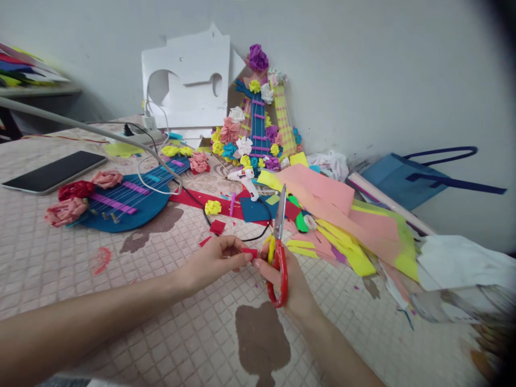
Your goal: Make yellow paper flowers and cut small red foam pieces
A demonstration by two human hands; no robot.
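Observation:
My left hand (pixel 215 262) pinches a small red paper piece (pixel 249 251) between thumb and fingertips. My right hand (pixel 288 279) touches the same piece with its fingertips while its fingers sit through the red and yellow handles of a pair of scissors (pixel 279 242). The scissor blades point up and away and look closed. Both hands meet low over the patterned table cover (pixel 161 301).
A white glue gun (pixel 246 180) with a black cord lies behind the hands. Red paper scraps (pixel 216 226) lie close by. Pink, yellow and green paper sheets (pixel 342 220) pile at the right. A blue paper guitar (pixel 129 199) with paper roses lies left, a phone (pixel 52 172) beyond it.

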